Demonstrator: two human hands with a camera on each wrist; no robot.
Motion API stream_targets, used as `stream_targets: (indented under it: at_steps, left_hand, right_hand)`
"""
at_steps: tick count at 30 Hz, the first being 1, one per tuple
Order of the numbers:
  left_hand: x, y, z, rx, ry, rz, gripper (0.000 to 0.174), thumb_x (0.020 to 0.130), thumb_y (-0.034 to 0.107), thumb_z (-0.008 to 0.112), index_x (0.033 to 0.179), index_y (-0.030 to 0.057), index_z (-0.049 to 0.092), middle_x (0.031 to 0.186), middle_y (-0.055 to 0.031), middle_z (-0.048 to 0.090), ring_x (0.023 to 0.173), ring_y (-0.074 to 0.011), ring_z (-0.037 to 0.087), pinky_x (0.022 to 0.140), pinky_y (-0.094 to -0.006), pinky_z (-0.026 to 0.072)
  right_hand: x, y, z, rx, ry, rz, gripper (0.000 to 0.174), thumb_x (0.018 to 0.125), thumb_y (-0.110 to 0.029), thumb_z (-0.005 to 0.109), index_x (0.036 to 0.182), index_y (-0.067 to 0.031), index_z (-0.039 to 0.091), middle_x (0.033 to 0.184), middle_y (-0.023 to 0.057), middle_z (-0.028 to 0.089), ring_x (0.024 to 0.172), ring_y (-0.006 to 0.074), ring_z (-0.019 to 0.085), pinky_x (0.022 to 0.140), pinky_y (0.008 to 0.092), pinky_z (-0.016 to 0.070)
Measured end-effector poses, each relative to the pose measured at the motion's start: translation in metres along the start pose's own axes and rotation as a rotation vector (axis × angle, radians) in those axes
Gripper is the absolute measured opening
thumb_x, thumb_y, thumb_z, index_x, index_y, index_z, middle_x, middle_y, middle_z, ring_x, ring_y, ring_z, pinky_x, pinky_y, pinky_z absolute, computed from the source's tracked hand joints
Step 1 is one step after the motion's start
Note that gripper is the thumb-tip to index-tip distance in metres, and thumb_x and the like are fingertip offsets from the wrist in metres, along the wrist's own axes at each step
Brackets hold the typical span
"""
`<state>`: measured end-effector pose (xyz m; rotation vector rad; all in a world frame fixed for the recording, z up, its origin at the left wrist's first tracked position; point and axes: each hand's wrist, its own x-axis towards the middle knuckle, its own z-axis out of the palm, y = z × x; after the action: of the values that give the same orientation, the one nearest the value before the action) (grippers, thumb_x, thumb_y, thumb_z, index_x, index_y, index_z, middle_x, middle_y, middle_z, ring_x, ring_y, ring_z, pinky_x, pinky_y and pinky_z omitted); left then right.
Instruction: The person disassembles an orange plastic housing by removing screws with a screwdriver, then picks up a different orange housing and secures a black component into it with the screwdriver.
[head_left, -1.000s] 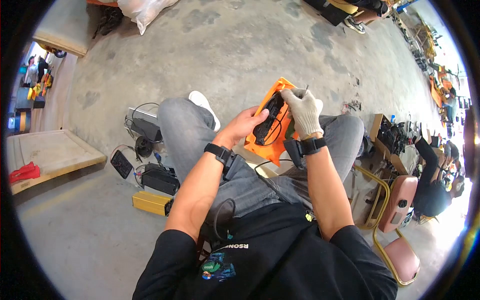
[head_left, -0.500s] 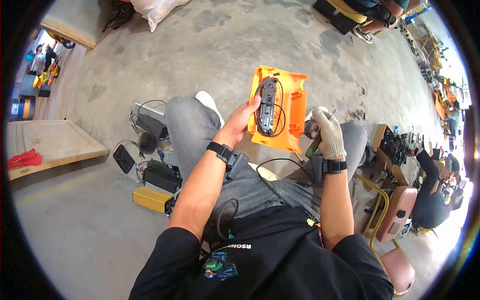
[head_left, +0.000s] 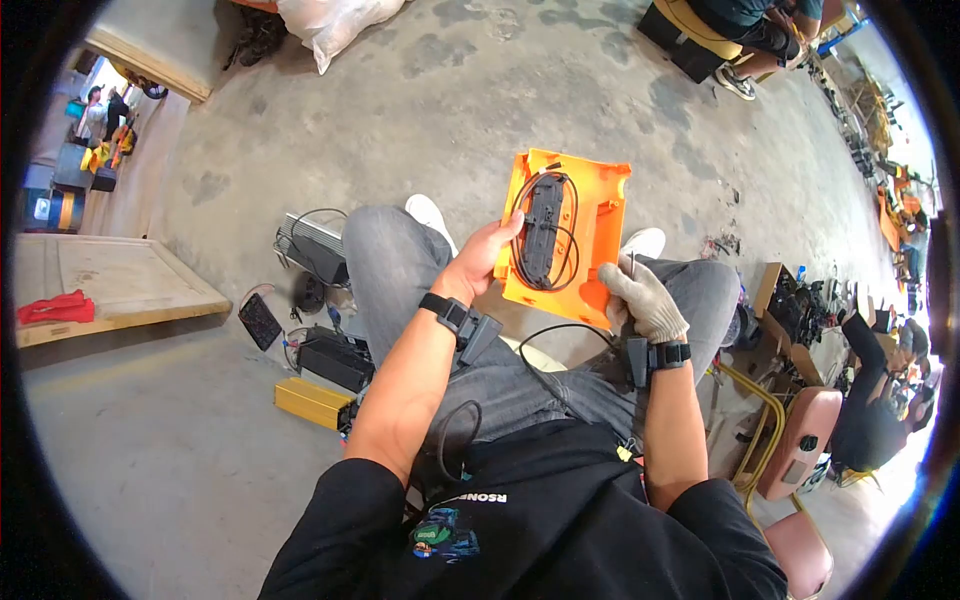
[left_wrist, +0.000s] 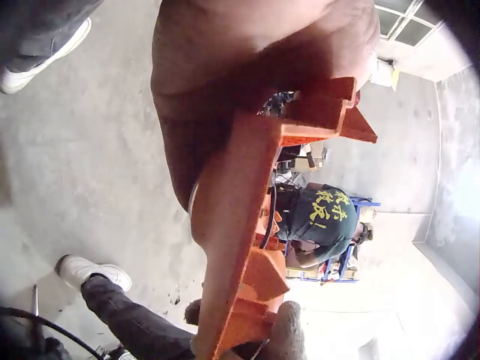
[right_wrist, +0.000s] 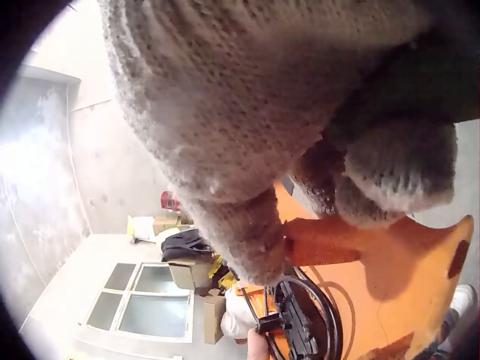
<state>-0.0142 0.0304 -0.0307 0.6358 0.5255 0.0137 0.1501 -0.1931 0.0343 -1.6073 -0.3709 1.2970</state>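
Observation:
In the head view, the bare left hand [head_left: 483, 258] grips the left edge of an orange plastic shell [head_left: 597, 270], its thumb at a long black part [head_left: 541, 230] with black cable looped around it. The gloved right hand [head_left: 648, 303] is at the shell's lower right corner, thumb and fingertips against the edge; a thin shaft [head_left: 632, 262] sticks up by its fingers. Up close in the right wrist view, curled glove fingers hold a dark green handle [right_wrist: 420, 86] beside the shell [right_wrist: 420, 262]. The shell [left_wrist: 240, 225] appears edge-on in the left wrist view.
A yellow box [head_left: 308, 402], black devices [head_left: 335, 358] and cables lie on the floor at left, near a wooden panel [head_left: 120, 285] with a red cloth [head_left: 57, 308]. A cable crosses the lap. At right stand a pink chair [head_left: 803, 440] and a box of parts [head_left: 797, 308].
The shell has turned from slanted to nearly upright, its inside now facing the head camera. The right hand has moved off its top, down and right, then back to its lower right corner.

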Motion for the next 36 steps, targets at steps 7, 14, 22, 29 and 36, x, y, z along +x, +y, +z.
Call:
stream_targets:
  at_steps: [7, 14, 22, 29, 36]
  left_hand:
    - [-0.002, 0.001, 0.003, 0.029, 0.0, 0.005, 0.046, 0.105, 0.04, 0.056, 0.124, -0.0005, 0.063, 0.116, -0.0095, 0.072, 0.098, -0.0176, 0.072, 0.088, -0.0336, 0.0588]
    - [-0.013, 0.009, 0.016, 0.082, 0.095, -0.005, 0.04, 0.101, 0.03, 0.066, 0.126, -0.0006, 0.064, 0.115, -0.0065, 0.072, 0.1, -0.0145, 0.07, 0.089, -0.0307, 0.0553]
    - [-0.018, 0.006, 0.005, 0.148, 0.143, 0.094, 0.042, 0.099, 0.021, 0.068, 0.136, 0.0035, 0.058, 0.119, -0.0051, 0.07, 0.106, -0.0157, 0.068, 0.092, -0.0316, 0.0544]
    - [-0.038, 0.027, 0.001, 0.539, 0.314, 0.178, 0.06, 0.096, 0.014, 0.067, 0.149, -0.0005, 0.042, 0.127, -0.007, 0.059, 0.115, -0.0164, 0.06, 0.099, -0.0304, 0.0472]
    - [-0.043, 0.038, 0.001, 0.61, 0.393, 0.245, 0.045, 0.099, 0.008, 0.059, 0.143, 0.0037, 0.052, 0.123, -0.0066, 0.066, 0.107, -0.0156, 0.065, 0.09, -0.0308, 0.0508]
  right_hand:
    - [0.003, 0.014, -0.009, 0.107, -0.045, 0.07, 0.051, 0.091, -0.052, 0.073, 0.108, -0.0061, 0.063, 0.056, -0.0012, 0.052, 0.039, 0.0082, 0.044, 0.037, 0.0238, 0.0328]
    - [0.004, 0.012, -0.008, 0.127, -0.025, 0.144, 0.033, 0.093, -0.037, 0.073, 0.106, -0.0079, 0.065, 0.057, -0.0048, 0.051, 0.039, 0.0055, 0.039, 0.037, 0.0226, 0.0277]
    - [0.004, 0.014, -0.005, 0.169, 0.033, 0.119, 0.034, 0.092, -0.037, 0.073, 0.105, -0.0074, 0.064, 0.059, -0.0043, 0.052, 0.039, 0.0057, 0.04, 0.037, 0.0224, 0.0294]
    - [0.006, 0.012, -0.006, 0.078, 0.101, 0.078, 0.037, 0.09, -0.045, 0.07, 0.091, -0.0085, 0.062, 0.064, -0.0026, 0.053, 0.042, 0.0075, 0.045, 0.038, 0.0228, 0.0349]
    - [0.005, 0.005, -0.003, 0.059, 0.08, 0.069, 0.039, 0.09, -0.046, 0.069, 0.093, -0.0082, 0.062, 0.065, -0.0022, 0.054, 0.042, 0.0072, 0.045, 0.039, 0.0223, 0.0358]
